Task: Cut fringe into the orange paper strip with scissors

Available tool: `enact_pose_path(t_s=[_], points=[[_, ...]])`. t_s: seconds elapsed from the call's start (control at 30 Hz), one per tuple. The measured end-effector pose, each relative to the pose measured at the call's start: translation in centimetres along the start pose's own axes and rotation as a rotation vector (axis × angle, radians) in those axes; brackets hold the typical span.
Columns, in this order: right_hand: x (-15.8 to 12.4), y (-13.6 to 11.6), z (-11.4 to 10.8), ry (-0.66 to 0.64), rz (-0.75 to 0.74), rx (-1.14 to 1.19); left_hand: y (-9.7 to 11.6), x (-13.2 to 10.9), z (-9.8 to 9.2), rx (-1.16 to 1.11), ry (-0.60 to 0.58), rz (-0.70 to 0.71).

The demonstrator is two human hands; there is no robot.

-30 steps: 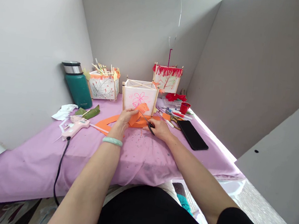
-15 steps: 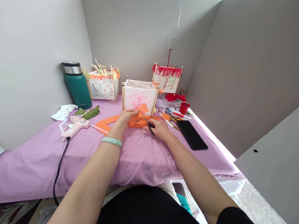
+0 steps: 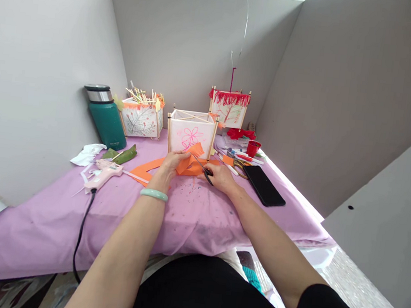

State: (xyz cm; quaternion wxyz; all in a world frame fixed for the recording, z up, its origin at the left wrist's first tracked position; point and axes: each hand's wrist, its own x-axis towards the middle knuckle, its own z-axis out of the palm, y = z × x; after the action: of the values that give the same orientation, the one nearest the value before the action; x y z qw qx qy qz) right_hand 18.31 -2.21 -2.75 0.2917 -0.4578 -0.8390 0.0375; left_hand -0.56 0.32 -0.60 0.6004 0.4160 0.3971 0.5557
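My left hand [image 3: 172,164] pinches a strip of orange paper [image 3: 185,163] whose upper end is cut into a fringe. In my right hand [image 3: 221,176] is a pair of scissors with black handles [image 3: 208,173]; their blades reach left to the edge of the strip. More orange paper [image 3: 147,168] lies flat on the cloth beneath and behind my hands. Just beyond stands a white box lantern [image 3: 192,132] with wooden corner sticks and a pink flower drawing. Tiny scraps dot the cloth below the strip.
A pink glue gun [image 3: 104,176] with a black cord lies left, near a teal bottle [image 3: 107,120]. Behind stand a stick-filled lantern [image 3: 141,119] and a red-fringed lantern [image 3: 229,111]. To the right are a black phone [image 3: 264,185], gold-handled scissors [image 3: 241,168], pens and a red cup [image 3: 253,148].
Almost nothing differs. Both hands keep their place, with the orange strip and the scissors shifted only very slightly.
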Motion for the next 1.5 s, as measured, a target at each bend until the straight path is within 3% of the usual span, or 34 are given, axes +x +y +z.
enact_pose_path(t_s=[0.73, 1.3, 1.5], points=[[-0.28, -0.64, -0.09, -0.028, 0.009, 0.088, 0.42, -0.39, 0.33, -0.075, 0.048, 0.046], [-0.08, -0.35, 0.18, -0.017, -0.003, 0.088, -0.19, 0.28, 0.05, -0.055, -0.025, -0.001], [-0.08, -0.36, 0.10, -0.004, 0.010, 0.063, -0.17, 0.25, 0.09, -0.064, 0.020, 0.001]])
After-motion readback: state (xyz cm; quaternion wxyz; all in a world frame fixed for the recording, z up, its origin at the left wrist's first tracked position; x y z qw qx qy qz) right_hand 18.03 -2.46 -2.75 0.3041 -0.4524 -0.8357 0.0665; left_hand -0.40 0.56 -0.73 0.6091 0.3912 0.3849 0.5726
